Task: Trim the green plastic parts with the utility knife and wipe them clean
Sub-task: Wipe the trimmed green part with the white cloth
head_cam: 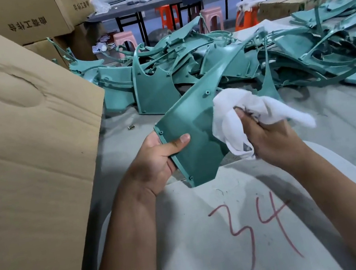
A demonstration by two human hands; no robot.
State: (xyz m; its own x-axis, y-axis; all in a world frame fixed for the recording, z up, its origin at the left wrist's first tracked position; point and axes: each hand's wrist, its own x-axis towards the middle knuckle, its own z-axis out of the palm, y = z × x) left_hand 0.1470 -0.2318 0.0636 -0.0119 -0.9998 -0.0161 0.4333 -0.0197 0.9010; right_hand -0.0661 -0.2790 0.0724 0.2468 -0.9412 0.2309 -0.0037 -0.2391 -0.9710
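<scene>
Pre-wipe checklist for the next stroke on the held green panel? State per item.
1. Left hand grips green panel at its lower edge, thumb on its face: ok.
2. Right hand holds white cloth bunched: ok.
3. Cloth touching panel face: ok, it overlaps the right side.
4. Utility knife out of the wiping path: cannot tell, no knife in view.
5. Panel edges trimmed: cannot tell.
6. Panel held apart from the pile of green parts behind: ok.
</scene>
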